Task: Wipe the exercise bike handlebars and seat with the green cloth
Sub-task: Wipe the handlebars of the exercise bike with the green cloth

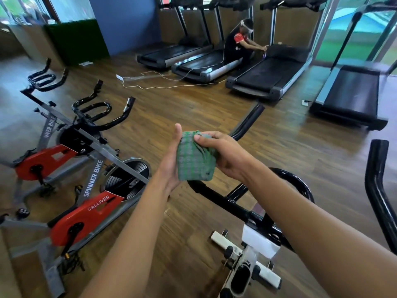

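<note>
At the centre of the frame the green cloth (pixel 194 157) sits bunched into a thick wad between both hands, held in the air above the black handlebars (pixel 240 194) of the nearest bike, not touching them. The left hand (pixel 171 160) lies flat against the wad's left side, thumb pointing up and fingers straight, bracing it rather than gripping. The right hand (pixel 223 150) curls over the top and right side, fingertips pinching into the folds. The handlebar loop shows below and to the right of the hands, one bar end (pixel 249 119) rising behind them and another bar (pixel 378 186) standing at the right edge; the seat is not in view. Wiping has not visibly begun. The risks from here look modest: a wad this tight would meet the round tube with only a small patch, so strokes could skip the underside and the curved ends. If the right hand's pinch loosens as the left draws away, the cloth could unfold and fall onto the wooden floor (pixel 193 104). The seat, lying outside the frame, could easily be forgotten.
</note>
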A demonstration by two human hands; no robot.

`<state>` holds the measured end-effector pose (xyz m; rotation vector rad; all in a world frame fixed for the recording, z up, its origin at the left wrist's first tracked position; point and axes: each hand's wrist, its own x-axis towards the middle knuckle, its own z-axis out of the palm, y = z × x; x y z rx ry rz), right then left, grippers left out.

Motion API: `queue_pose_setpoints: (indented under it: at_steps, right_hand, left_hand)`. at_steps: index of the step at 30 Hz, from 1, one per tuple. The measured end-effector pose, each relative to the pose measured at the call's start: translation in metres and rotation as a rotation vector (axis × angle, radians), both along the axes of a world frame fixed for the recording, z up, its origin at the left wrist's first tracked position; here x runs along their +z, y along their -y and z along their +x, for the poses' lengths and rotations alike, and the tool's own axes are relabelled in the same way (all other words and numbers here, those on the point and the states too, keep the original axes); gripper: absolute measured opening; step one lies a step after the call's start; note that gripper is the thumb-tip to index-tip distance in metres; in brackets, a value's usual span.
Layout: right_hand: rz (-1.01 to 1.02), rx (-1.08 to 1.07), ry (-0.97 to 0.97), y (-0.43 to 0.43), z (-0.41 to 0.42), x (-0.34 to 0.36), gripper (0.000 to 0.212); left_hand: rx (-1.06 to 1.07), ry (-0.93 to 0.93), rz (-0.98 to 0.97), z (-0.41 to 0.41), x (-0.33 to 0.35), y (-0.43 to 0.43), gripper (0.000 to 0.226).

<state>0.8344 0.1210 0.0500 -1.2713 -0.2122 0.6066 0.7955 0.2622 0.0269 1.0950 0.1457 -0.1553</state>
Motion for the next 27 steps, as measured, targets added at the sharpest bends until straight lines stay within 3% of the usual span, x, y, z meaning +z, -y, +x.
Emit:
queue_pose_setpoints:
  at_steps: [3,5,7,8,12,18,21,24,27]
  right_hand:
    - [0.010,-0.050,-0.002,-0.016,-0.002,-0.003,0.006]
    - [-0.267,-0.105,0.192,-0.023,0.002,-0.008,0.019]
    - [-0.626,-0.116,0.543,-0.024,0.010,-0.013,0.027]
    - [-0.713,-0.109,0.638,-0.021,0.014,-0.016,0.032]
    - [-0.696,-0.034,0.473,0.008,0.031,-0.031,0.047]
    - [-1.424,-0.001,0.500,0.088,0.063,-0.066,0.042]
    - [-1.504,0.000,0.373,0.111,0.065,-0.078,0.051]
    - [-1.522,-0.063,0.406,0.110,0.062,-0.087,0.058]
    - [-1.538,-0.114,0.448,0.109,0.059,-0.088,0.059]
  left_hand:
    - [-0.011,0.040,-0.140,-0.006,-0.004,-0.005,0.056]
    - [-0.012,-0.007,-0.208,-0.007,-0.007,-0.004,0.038]
    - [0.003,-0.080,-0.193,-0.006,-0.007,-0.008,0.033]
    - [0.010,-0.102,-0.167,-0.007,-0.007,-0.011,0.032]
    - [0.121,-0.187,-0.157,-0.009,-0.009,-0.031,0.031]
    - [0.398,-0.342,0.006,-0.012,-0.025,-0.051,0.025]
    - [0.429,-0.454,0.087,-0.014,-0.042,-0.041,0.024]
    - [0.336,-0.515,0.180,-0.008,-0.057,-0.012,0.018]
    - [0.272,-0.546,0.150,0.015,-0.063,0.008,0.058]
